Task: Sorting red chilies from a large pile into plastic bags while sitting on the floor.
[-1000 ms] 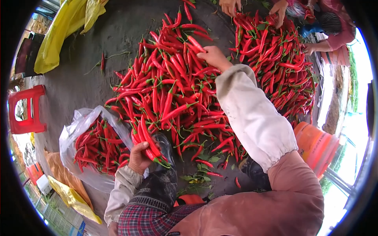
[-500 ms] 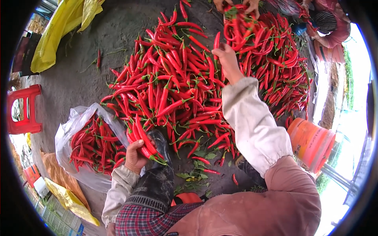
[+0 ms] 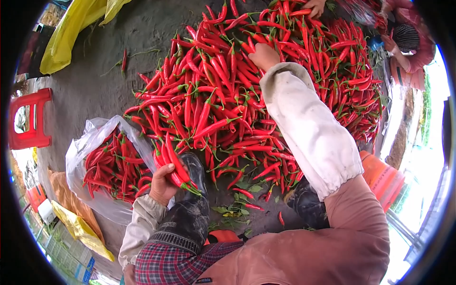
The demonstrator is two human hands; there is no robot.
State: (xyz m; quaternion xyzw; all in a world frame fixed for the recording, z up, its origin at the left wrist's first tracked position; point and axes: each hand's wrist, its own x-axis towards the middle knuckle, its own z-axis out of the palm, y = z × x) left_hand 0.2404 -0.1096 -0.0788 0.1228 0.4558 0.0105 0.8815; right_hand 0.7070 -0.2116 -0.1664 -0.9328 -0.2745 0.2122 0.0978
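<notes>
left grip: left hand [image 3: 163,184] is wrapped round a bunch of red chillies [image 3: 175,164], fingers curled tight on the stem ends, red tips fanning up and away. Stems gathered one way, likely so the bunch stays aligned and easy to hold.

right grip: right hand [image 3: 264,55] is stretched far out onto the chilli heap [image 3: 228,95], fingers bent down among the pods. Whether it pinches one I cannot tell; the fingertips are hidden by the hand itself.

where the chillies are: held bunch sits just above the left knee, beside the mouth of the clear plastic bag [image 3: 90,147]. The bag lies open on the floor, part filled with chillies, close to the left hand, so a short reach.

heap: loose pods spread over the grey floor [image 3: 95,90], stems pointing every way, unsorted by the look of it. A few strays and green leaf scraps lie near the black boots [image 3: 190,209].

sleeves: pale sleeve covers on both forearms, probably to keep off chilli juice.

around: red stool [image 3: 31,118] at far left, yellow bags [image 3: 71,33] top left, orange crate [image 3: 382,178] by the right side.

others: another person's hand [image 3: 315,6] works the far edge of the heap, well apart.
</notes>
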